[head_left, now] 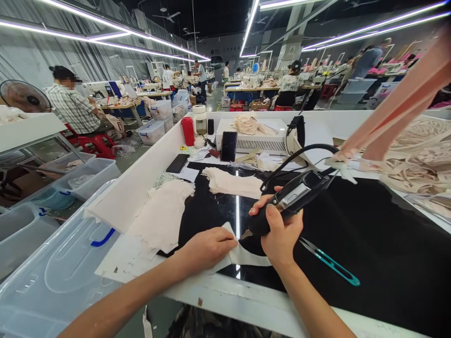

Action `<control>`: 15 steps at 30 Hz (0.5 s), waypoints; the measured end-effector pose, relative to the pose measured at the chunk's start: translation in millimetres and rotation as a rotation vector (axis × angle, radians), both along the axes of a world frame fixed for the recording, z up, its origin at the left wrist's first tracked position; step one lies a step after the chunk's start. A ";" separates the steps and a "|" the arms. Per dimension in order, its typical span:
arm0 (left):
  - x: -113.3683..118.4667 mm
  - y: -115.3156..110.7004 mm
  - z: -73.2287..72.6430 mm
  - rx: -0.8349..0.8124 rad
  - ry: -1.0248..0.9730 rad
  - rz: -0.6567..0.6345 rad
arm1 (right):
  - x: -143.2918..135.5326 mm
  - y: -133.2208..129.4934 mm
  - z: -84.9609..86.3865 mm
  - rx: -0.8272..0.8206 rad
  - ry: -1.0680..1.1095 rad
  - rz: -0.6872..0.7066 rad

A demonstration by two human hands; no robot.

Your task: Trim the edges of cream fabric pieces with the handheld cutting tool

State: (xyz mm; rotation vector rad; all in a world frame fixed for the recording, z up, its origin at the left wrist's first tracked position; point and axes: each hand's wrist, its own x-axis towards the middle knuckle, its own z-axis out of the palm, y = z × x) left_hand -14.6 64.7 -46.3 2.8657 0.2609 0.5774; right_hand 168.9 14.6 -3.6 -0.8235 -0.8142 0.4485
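Note:
My left hand (207, 249) pinches the edge of a cream fabric piece (250, 257) that lies on the glossy black tabletop near its front edge. In my right hand (282, 234) is a black corded handheld tool (289, 199) with a silver side plate, my fingers wrapped round its rounded lower end. That end hovers over or rests by the fabric piece; I cannot tell whether they touch. Turquoise thread snips (333, 263) lie right of my right hand. A stack of cream fabric pieces (162, 216) sits to the left, and another stack (234, 182) lies behind my hands.
A white vented box (252, 136) stands at the back, with a phone (229, 146) leaning before it. Another phone (178, 163) lies left. Pink fabric strips (394, 103) hang at right above piled cream strips (419, 155). Plastic bins (88, 178) stand left; people work beyond.

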 end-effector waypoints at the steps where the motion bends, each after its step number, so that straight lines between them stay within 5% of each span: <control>1: -0.4 -0.2 0.3 -0.007 0.002 -0.001 | -1.1 0.8 -0.2 0.006 0.000 0.004; 15: 1.6 -2.8 -0.3 0.047 -0.008 0.003 | -7.6 2.7 -2.7 0.014 0.005 0.033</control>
